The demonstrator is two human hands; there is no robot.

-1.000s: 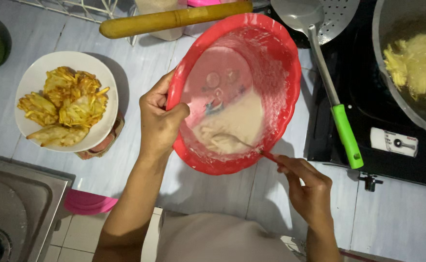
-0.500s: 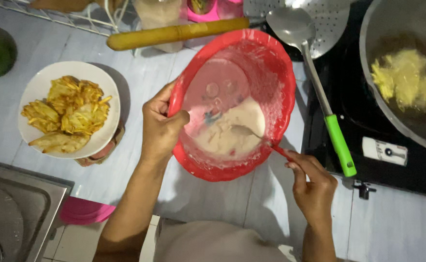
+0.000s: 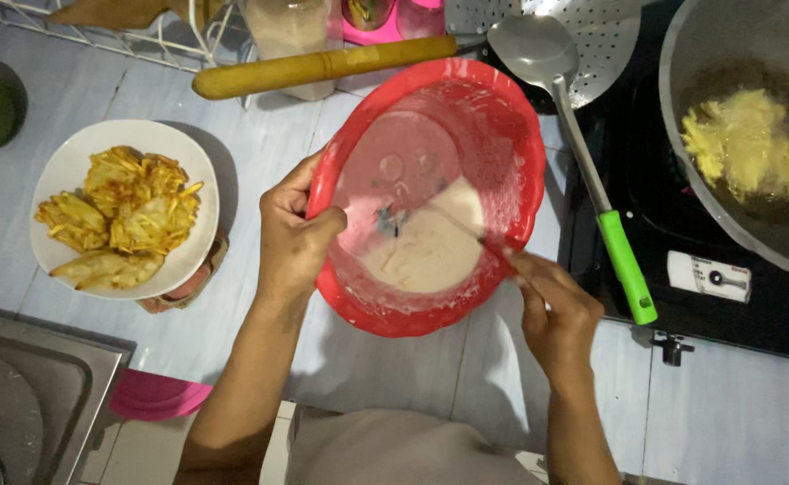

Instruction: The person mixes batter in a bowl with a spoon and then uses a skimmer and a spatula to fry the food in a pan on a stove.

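**Batter scraped together in a tilted red bowl**

At the far left a white plate of golden fritters sits on the pale tiled counter, with a steel sink below it. The left hand is closed over the near rim of the red plastic bowl, thumb inside, tipping it so the pale batter pools low. The right hand is curled around the handle of a thin utensil that reaches into the batter; its end is blurred. To do this well, I judge the bowl should be kept firmly tipped and the walls swept down towards the pool. Further right, a green-handled ladle lies across the black stove, where yellow pieces fry in a wok. A wooden-handled skimmer rests at the back.
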